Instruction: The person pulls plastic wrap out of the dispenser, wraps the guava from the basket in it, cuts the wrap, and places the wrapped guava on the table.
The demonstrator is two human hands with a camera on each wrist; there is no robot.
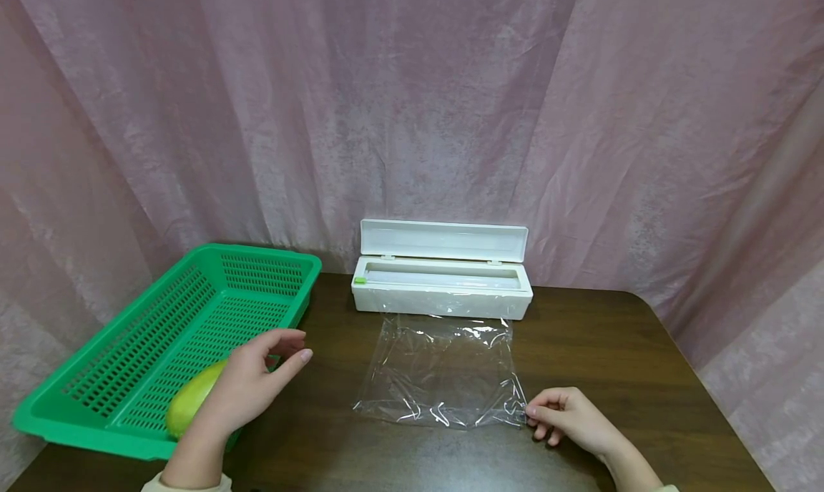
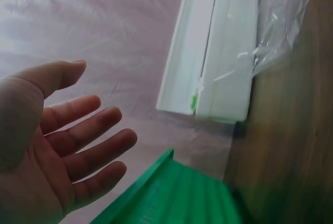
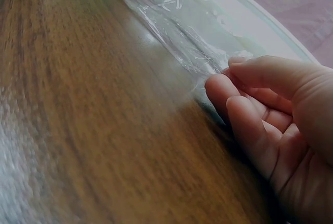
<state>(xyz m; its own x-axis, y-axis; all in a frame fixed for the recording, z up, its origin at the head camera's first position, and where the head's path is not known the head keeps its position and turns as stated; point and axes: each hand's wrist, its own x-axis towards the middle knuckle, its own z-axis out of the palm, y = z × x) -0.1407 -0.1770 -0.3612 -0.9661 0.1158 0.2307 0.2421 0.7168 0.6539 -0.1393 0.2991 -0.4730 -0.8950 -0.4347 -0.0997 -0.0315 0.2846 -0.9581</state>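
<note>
Clear plastic wrap (image 1: pixel 444 377) stretches from a white wrap dispenser box (image 1: pixel 444 302) over the brown table toward me, crinkled along its near edge. My right hand (image 1: pixel 573 420) pinches the wrap's near right corner between thumb and fingers, as the right wrist view also shows. Above the near right side of a green plastic basket (image 1: pixel 257 252) is my left hand (image 1: pixel 251 381), its fingers loosely bent and holding nothing. In the basket lies a smooth yellow-green fruit (image 1: pixel 187 402), partly hidden by the left wrist; its kind is unclear.
The dispenser's hinged lid (image 1: pixel 444 240) stands raised toward the pink curtain (image 1: pixel 438 106) behind the table. A small green piece (image 1: pixel 360 280) sits at the box's left end. The wooden table (image 1: pixel 611 349) has a rounded far right corner.
</note>
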